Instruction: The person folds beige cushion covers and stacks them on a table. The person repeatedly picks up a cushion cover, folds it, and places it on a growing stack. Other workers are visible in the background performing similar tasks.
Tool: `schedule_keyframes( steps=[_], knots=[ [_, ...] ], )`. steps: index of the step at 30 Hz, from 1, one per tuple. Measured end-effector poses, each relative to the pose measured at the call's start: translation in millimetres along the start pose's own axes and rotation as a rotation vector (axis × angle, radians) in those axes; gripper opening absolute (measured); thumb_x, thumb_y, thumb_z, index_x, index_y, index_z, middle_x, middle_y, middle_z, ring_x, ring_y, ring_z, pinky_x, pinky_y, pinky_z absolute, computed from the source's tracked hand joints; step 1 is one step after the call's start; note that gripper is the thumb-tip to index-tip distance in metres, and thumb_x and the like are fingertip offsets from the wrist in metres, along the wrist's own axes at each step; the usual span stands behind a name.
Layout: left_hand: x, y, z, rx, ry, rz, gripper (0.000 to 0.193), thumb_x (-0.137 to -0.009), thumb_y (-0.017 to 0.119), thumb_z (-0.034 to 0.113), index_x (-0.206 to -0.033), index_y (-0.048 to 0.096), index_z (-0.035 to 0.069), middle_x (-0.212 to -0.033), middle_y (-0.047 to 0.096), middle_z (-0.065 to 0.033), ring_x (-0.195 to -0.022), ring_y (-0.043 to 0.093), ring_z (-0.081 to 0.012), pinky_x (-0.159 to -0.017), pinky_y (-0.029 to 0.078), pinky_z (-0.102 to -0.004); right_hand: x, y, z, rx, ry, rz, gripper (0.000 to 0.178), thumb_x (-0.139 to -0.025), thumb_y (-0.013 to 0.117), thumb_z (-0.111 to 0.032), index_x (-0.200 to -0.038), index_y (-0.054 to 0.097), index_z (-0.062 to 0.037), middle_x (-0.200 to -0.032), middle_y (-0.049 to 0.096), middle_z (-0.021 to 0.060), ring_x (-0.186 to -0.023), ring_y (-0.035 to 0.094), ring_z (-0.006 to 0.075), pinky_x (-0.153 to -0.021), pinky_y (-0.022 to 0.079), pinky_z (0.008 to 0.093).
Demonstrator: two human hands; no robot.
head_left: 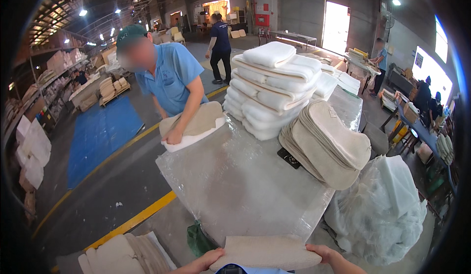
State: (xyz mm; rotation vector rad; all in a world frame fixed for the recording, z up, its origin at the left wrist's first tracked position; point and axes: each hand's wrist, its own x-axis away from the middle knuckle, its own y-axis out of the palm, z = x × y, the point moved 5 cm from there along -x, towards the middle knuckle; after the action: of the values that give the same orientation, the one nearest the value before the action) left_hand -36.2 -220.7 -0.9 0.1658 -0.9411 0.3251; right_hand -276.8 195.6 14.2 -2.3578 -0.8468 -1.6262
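Note:
A flat beige fabric cushion cover (267, 251) lies level at the near edge of the plastic-covered table (235, 195). My left hand (212, 257) is closed on its left end, and my right hand (321, 252) grips its right end. Toward the right side of the table leans a stack of similar beige covers (326, 146), with a black patterned piece (288, 158) partly under it. Behind them rises a tall pile of folded white padding (274, 87). Across the table a co-worker in a blue shirt (169, 72) presses on a beige cover over white padding (194, 125).
A large clear plastic bag of white padding (378, 210) stands right of the table. More beige pieces (125, 254) are stacked at the lower left. A green bag (198, 239) hangs by the near left corner. Other people work farther back.

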Motion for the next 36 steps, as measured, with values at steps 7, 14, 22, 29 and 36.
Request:
schedule_keyframes(
  steps=[7, 14, 22, 29, 36],
  knots=[
    [21, -5, 7, 0.259, -0.16, 0.219, 0.038, -0.105, 0.059, 0.031, -0.127, 0.069, 0.001, -0.115, 0.072, -0.0104, -0.098, 0.069, -0.0211, -0.084, 0.055, -0.0396, -21, -3, 5, -0.025, -0.019, 0.013, 0.055, -0.107, 0.057, -0.042, -0.146, 0.055, -0.0024, -0.139, 0.067, 0.0162, -0.121, 0.069, 0.0275, -0.104, 0.054, 0.0435],
    [38, -13, -6, 0.46, -0.154, 0.013, 0.044, -0.112, 0.046, 0.032, -0.137, 0.061, 0.0, -0.128, 0.071, -0.0169, -0.114, 0.072, -0.028, -0.099, 0.056, -0.0446, -11, 22, 19, -0.058, 0.052, -0.189, 0.07, -0.106, 0.058, -0.053, -0.151, 0.048, -0.0016, -0.147, 0.062, 0.0177, -0.124, 0.067, 0.0316, -0.103, 0.056, 0.0501],
    [12, -34, 88, 0.112, 0.347, 0.059, 0.046, -0.11, 0.048, 0.031, -0.142, 0.06, 0.0, -0.137, 0.067, -0.0133, -0.124, 0.062, -0.0212, -0.106, 0.049, -0.0389, 15, 31, 2, -0.069, -0.27, 0.09, 0.101, -0.104, 0.066, -0.043, -0.171, -0.003, -0.013, -0.171, 0.03, 0.017, -0.143, 0.052, 0.0317, -0.109, 0.05, 0.0508],
    [39, 0, 159, 0.291, 0.538, -0.066, 0.047, -0.109, 0.049, 0.029, -0.146, 0.055, 0.001, -0.136, 0.065, -0.0112, -0.122, 0.06, -0.0219, -0.109, 0.045, -0.0358, 42, 12, -18, -0.229, -0.505, 0.088, 0.098, -0.104, 0.066, -0.033, -0.171, -0.003, -0.0135, -0.172, 0.03, 0.0163, -0.147, 0.047, 0.0304, -0.115, 0.045, 0.0466],
    [51, -3, 61, 0.524, 0.157, -0.175, 0.045, -0.109, 0.05, 0.026, -0.148, 0.053, 0.004, -0.14, 0.063, -0.0118, -0.129, 0.061, -0.0238, -0.109, 0.05, -0.0399, 50, 2, 3, -0.297, -0.392, 0.001, 0.101, -0.099, 0.069, -0.019, -0.172, -0.001, -0.0164, -0.166, 0.04, 0.0154, -0.139, 0.056, 0.0293, -0.11, 0.051, 0.0464]
  ],
)
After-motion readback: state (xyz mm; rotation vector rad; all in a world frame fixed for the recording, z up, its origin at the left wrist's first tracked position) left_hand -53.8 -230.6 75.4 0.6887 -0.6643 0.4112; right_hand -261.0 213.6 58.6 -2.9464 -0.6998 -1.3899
